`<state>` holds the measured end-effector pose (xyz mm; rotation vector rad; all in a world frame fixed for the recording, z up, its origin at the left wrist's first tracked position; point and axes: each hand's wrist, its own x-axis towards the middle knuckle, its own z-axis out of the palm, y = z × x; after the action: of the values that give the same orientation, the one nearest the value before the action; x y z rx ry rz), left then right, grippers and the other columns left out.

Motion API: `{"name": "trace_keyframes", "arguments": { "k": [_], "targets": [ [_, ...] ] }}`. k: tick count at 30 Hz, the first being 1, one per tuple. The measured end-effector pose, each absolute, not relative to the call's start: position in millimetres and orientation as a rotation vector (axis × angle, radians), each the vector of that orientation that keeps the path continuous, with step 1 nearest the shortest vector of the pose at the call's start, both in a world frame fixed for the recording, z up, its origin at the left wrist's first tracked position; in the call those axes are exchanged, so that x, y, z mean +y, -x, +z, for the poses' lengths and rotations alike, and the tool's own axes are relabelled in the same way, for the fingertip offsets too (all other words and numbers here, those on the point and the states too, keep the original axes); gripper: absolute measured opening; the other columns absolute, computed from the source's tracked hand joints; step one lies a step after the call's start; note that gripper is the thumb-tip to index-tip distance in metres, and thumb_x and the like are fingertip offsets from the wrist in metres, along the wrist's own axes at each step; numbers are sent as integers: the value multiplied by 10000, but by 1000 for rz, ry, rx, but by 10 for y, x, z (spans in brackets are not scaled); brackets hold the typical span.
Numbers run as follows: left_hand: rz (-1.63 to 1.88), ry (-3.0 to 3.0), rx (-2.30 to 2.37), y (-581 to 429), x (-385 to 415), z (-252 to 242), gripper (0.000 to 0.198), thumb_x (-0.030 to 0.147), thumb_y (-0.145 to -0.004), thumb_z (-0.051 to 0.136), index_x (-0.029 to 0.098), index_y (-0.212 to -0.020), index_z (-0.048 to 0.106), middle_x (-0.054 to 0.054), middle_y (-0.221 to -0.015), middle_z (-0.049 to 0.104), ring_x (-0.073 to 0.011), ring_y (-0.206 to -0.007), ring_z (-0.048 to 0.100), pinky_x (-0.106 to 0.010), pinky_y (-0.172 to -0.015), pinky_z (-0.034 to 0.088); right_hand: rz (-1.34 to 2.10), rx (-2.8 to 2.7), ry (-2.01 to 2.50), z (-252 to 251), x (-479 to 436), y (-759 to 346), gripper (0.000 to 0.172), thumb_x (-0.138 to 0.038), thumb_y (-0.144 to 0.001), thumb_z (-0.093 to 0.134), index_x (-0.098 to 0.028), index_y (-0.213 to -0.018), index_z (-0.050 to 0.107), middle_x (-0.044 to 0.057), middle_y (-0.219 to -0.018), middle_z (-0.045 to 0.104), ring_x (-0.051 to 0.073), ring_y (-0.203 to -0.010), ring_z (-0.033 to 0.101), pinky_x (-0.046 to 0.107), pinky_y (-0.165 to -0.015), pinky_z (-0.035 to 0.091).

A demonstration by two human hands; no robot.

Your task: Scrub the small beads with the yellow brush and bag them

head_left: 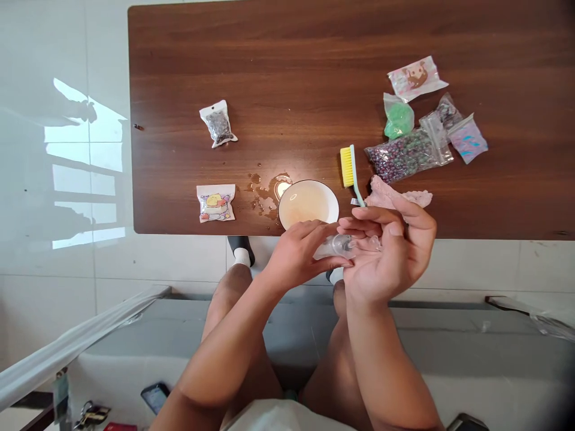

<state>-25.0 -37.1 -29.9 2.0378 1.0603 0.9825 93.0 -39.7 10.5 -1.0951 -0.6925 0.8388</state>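
Observation:
My left hand (pixel 299 251) is closed around a clear plastic bottle (pixel 335 246), tipped sideways just beyond the table's front edge. The bottle's end points into the palm of my right hand (pixel 389 254). That hand is turned up and cupped, its fingers apart and slightly bent. Something small and clear (pixel 374 242) glints against the palm; I cannot make out what it is. Behind my left hand stands a white bowl (pixel 332 206) with a dark rim, holding cloudy, pale brownish liquid. A yellow-bristled brush (pixel 347 167) with a pale blue handle lies right of the bowl.
Water (pixel 265 200) is spilled left of the bowl. Two small packets, one grey-filled (pixel 218 124) and one with a cartoon print (pixel 216 203), lie farther left. On the right are a bag of dark beads (pixel 404 157), a green bag (pixel 398 120), other packets and a pink cloth (pixel 381 194).

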Motion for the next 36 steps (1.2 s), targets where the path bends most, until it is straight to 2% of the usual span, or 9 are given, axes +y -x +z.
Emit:
{"name": "trace_keyframes", "arguments": {
  "k": [5, 10, 14, 20, 22, 27, 29, 32, 36],
  "targets": [
    [1037, -2054, 1066, 261, -362, -296, 476, 583, -916, 670, 155, -1121, 628, -53, -866, 725, -190, -783, 688, -304, -700, 542, 833, -684, 1111, 125, -404, -893, 260, -186, -996, 469, -273, -1097, 692, -9, -889, 793, 150, -701, 757, 301, -628, 643],
    [991, -2033, 1069, 270, -371, -306, 520, 620, -934, 622, 160, -1176, 628, -63, -898, 743, -195, -813, 701, -316, -713, 545, 813, -696, 1116, 140, -401, -856, 255, -257, -997, 470, -308, -1085, 704, -1, -922, 806, 200, -804, 784, 394, -718, 651],
    [950, -2017, 1068, 265, -386, -329, 594, 671, -914, 604, 171, -1232, 625, -80, -944, 757, -209, -858, 716, -340, -752, 557, 795, -686, 1167, 162, -415, -841, 229, -316, -989, 476, -333, -1076, 687, -11, -915, 809, 228, -812, 788, 456, -737, 647],
    [957, -2000, 1043, 272, -386, -324, 626, 675, -899, 618, 176, -1276, 613, -85, -1008, 766, -216, -919, 726, -350, -796, 560, 799, -725, 1150, 181, -425, -821, 222, -329, -994, 497, -341, -1091, 696, 6, -957, 815, 245, -895, 791, 521, -877, 632],
    [933, -2000, 1039, 281, -380, -306, 615, 671, -905, 618, 183, -1278, 619, -82, -1009, 762, -216, -925, 723, -348, -792, 550, 795, -733, 1147, 182, -417, -815, 246, -337, -1008, 469, -345, -1093, 700, 2, -957, 816, 240, -895, 789, 516, -867, 633],
    [928, -2012, 1026, 282, -374, -275, 567, 633, -929, 628, 175, -1263, 621, -85, -1035, 765, -223, -951, 718, -357, -798, 534, 783, -680, 1156, 182, -416, -804, 296, -300, -1030, 407, -339, -1073, 696, -18, -886, 811, 199, -777, 772, 411, -732, 631],
    [923, -2009, 1029, 275, -377, -278, 570, 642, -932, 617, 167, -1247, 622, -85, -1026, 767, -223, -945, 718, -358, -791, 532, 765, -690, 1185, 179, -432, -797, 315, -314, -1036, 382, -342, -1097, 690, -23, -870, 796, 205, -775, 775, 426, -734, 628],
    [931, -1994, 1035, 268, -384, -290, 563, 658, -933, 597, 164, -1201, 628, -87, -1006, 763, -222, -942, 717, -349, -781, 533, 738, -745, 1228, 171, -465, -797, 358, -393, -1041, 369, -351, -1193, 691, -12, -857, 778, 240, -831, 790, 510, -850, 620],
    [961, -2010, 1053, 270, -391, -301, 529, 667, -922, 600, 164, -1082, 645, -97, -975, 751, -226, -904, 708, -352, -769, 538, 794, -780, 1207, 155, -495, -828, 496, -522, -1046, 305, -349, -1349, 658, -4, -774, 785, 271, -902, 797, 570, -966, 588]
  ]
}}
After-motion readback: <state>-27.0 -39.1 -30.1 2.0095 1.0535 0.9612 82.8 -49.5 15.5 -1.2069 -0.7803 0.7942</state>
